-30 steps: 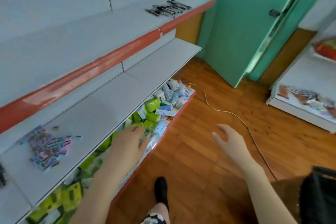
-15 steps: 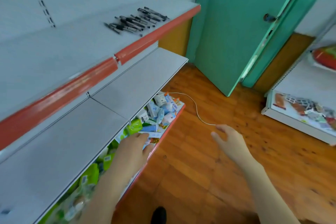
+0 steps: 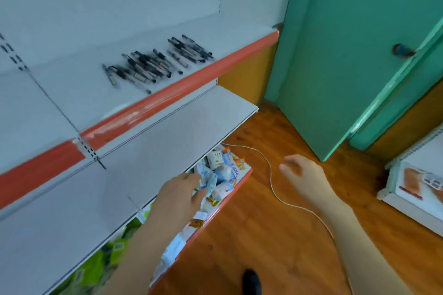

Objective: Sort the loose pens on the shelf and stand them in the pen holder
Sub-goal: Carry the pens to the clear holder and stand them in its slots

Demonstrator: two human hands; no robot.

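Many dark pens lie loose in a scattered row on the top shelf, behind its red edge. Both hands are well below them, empty: the left hand hangs slack-fingered over packets on the bottom shelf, the right hand spread over the wooden floor.

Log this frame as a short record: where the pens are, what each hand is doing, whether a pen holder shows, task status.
pens: loose pile lying on the upper shelf, behind its red edge
pen holder: none in view
left hand: empty, fingers loosely spread, over the packets on the bottom shelf
right hand: empty, open, over the wood floor
task status: no pen picked up yet
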